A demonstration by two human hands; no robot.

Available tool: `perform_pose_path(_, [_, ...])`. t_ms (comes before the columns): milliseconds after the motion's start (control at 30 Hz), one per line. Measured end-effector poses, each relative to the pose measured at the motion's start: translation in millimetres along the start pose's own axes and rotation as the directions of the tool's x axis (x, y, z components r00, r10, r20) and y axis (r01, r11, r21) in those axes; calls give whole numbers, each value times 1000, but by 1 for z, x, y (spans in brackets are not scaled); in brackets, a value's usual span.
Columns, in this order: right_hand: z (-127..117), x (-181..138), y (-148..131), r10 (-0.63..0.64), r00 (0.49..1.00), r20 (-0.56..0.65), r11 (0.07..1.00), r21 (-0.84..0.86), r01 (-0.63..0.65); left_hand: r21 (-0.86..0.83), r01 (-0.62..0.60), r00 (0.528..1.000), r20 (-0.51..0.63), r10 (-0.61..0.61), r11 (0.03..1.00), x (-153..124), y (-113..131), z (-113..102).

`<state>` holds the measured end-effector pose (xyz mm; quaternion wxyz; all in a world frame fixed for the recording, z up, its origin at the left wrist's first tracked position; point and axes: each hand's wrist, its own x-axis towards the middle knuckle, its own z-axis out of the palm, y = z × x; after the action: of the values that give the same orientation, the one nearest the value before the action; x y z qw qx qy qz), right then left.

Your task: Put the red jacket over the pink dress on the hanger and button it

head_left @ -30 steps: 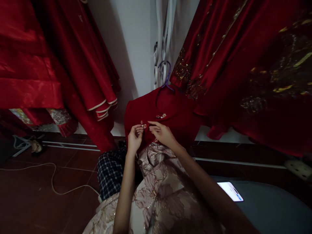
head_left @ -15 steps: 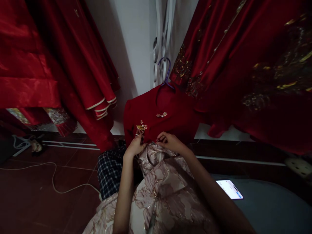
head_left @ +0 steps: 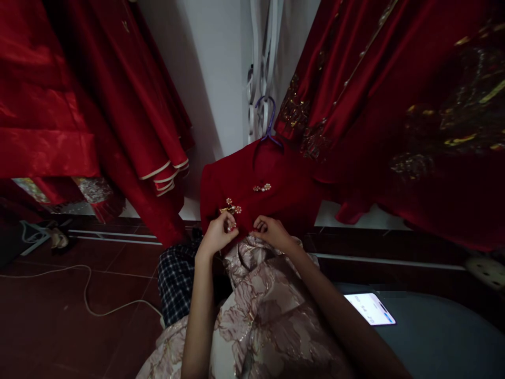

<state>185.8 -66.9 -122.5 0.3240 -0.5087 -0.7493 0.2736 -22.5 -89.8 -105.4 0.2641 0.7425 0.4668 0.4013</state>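
"Location first: where is the dark red cloth garment with the round neckline [head_left: 221,176]?"

"Straight ahead, on a thin purple hanger [head_left: 270,125], just above the shiny pink-and-cream floral fabric [head_left: 272,310]. One small pearly flower-shaped ornament [head_left: 265,188] sits below the neckline; a gold and pearly ornament [head_left: 238,209] lies lower, to its left."

"And the grip?"

"The left hand [head_left: 215,237] has its fingers curled toward the thumb, just below the gold and pearly ornament, with tiny red and pale bits [head_left: 232,228] showing at the fingertips. The right hand [head_left: 275,232] is curled near the garment's lower front. I can't tell whether either pinches anything."

"Which step is this?"

"Fine fingertip work on the garment's front, I'd judge."

"And the next move?"

"Probably calls for a light touch, so nothing snags."
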Motion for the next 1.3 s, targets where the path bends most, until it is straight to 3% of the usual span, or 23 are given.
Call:
perform_pose_path(100, [-5,1,3,42,999,-1,998,37,-42,-193,67,965,260,-15,979,0,-6,11])
perform_pose_path(167, [-13,1,2,112,994,-19,986,128,-108,-270,113,946,322,-21,956,1,-13,16])
perform_pose_path(267, [-26,0,-7,204,978,33,924,324,-204,-331,143,951,305,-38,933,3,-19,19])
perform_pose_path(433, [-32,-5,-28,158,972,174,864,452,-221,-369,157,976,199,-87,916,5,-18,20])
perform_pose_path(700, [-19,-5,-20,83,981,174,965,232,-123,-178,117,981,175,-85,977,5,-10,18])
perform_pose_path(967, [-16,-6,-25,52,989,140,977,198,-79,-77,123,976,191,-106,989,4,-2,16])
perform_pose_path(1200, [-13,-8,-32,-23,997,67,998,59,19,-137,173,959,249,-135,975,3,1,16])
perform_pose_path(1300, [-14,-8,-33,-23,997,67,999,48,19,-114,170,965,218,-142,979,3,2,16])
